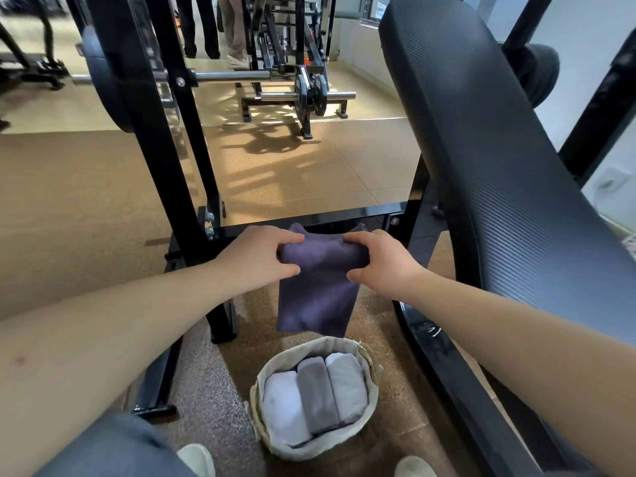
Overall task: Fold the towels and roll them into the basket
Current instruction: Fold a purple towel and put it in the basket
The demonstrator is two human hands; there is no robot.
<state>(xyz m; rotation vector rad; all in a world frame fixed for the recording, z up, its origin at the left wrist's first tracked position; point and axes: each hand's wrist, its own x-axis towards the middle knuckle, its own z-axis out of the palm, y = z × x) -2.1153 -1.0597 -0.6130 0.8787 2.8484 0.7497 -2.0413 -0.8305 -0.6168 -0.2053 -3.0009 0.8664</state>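
A dark purple-grey towel (315, 297) hangs folded in the air in front of me. My left hand (256, 258) grips its upper left side and my right hand (382, 261) grips its upper right side, with the top part bunched into a roll between them. Below the towel, a round cloth-lined basket (272, 438) stands on the floor. Three rolled towels lie side by side in it: a white one (284, 407), a grey one (316, 394) and a pale one (346, 383).
A black padded bench (481, 160) slopes up on the right. A black steel rack frame (155, 139) with a barbell stands on the left, its crossbar (309, 218) behind the towel. My knee and shoes sit at the bottom edge. People's legs stand far back.
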